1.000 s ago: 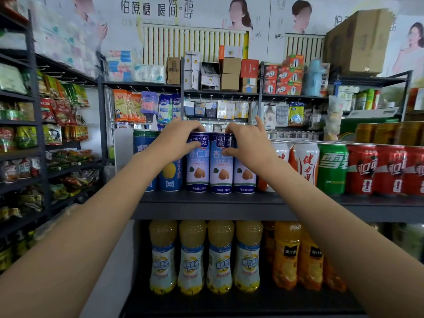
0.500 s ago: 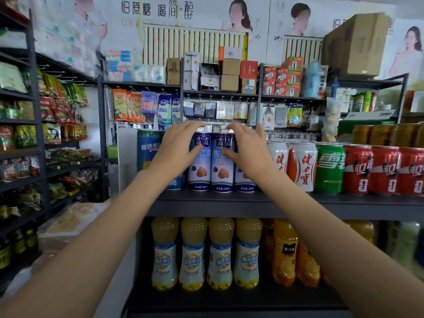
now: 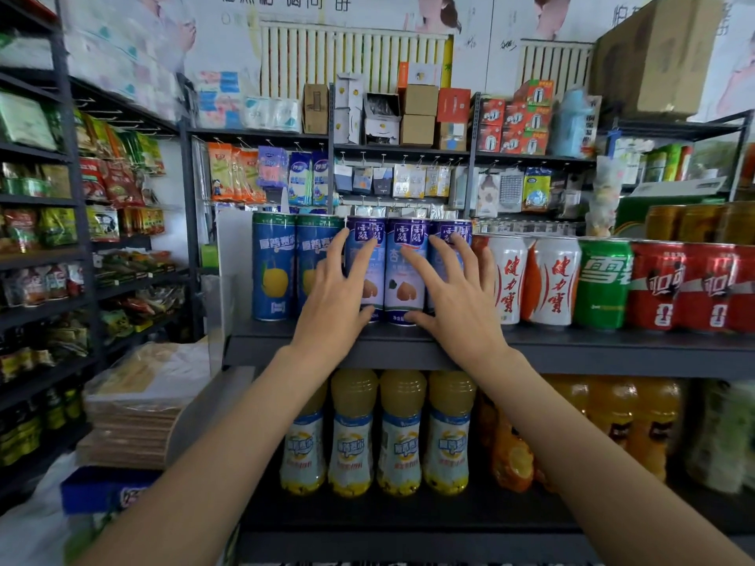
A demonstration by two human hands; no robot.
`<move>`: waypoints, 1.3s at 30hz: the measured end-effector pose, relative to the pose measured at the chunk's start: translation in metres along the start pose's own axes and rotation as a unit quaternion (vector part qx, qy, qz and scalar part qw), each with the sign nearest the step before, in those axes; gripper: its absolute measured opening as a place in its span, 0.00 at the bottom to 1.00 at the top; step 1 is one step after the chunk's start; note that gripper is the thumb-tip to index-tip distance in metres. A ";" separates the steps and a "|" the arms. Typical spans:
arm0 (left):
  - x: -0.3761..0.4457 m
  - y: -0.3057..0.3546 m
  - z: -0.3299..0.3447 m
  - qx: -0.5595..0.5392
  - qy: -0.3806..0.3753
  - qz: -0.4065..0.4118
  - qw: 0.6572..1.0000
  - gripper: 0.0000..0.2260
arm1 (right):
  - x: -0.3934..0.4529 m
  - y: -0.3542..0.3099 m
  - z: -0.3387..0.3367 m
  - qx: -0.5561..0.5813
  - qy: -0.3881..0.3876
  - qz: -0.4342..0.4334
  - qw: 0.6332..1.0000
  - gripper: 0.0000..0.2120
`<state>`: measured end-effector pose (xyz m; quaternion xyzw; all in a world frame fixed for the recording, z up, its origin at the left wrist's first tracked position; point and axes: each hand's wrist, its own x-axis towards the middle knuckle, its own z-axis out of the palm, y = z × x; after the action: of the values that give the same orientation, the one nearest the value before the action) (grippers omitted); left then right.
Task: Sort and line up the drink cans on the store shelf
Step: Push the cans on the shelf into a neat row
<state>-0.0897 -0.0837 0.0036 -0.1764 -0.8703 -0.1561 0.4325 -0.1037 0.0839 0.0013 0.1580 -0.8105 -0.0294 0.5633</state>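
A dark shelf [image 3: 572, 345] held a row of drink cans, all standing up. Everything here is told from the middle purple can [image 3: 404, 279], the one with a nut picture on it.

The left hand [image 3: 335, 296] lay flat on the purple can [image 3: 361, 239] just to the left of the middle one. Its fingers were straight and spread apart, pointing up, and they pressed on the front of that can. The thumb reached toward the bottom of the middle can. The hand was not curled around anything.

The right hand [image 3: 457, 304] was also spread wide. Its first finger lay on the front of the middle can, and its thumb touched the bottom of that can. Its other fingers lay over a third purple can [image 3: 453, 234] just to the right. It pressed but did not pinch.

Left of the purple cans stood two blue cans [image 3: 273, 267] with a yellow fruit on them, touching side to side. Right of the purple cans stood two white cans [image 3: 551, 279] with red writing, then a green can [image 3: 602, 283], then red cans [image 3: 657, 288].

Under the middle can, on the shelf below, stood a row of yellow juice bottles [image 3: 351, 435]. Orange bottles [image 3: 613, 418] stood to the right of those.
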 end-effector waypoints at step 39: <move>-0.007 0.050 0.010 0.005 0.000 -0.080 0.997 0.08 | -0.008 -0.012 -0.027 0.089 -0.143 0.313 0.935 0.20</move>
<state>-0.0704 -0.0367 -0.0019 -0.1046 -0.8823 -0.1860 0.4194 -0.0739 0.0784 0.0013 -0.0601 -0.8902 0.1987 0.4055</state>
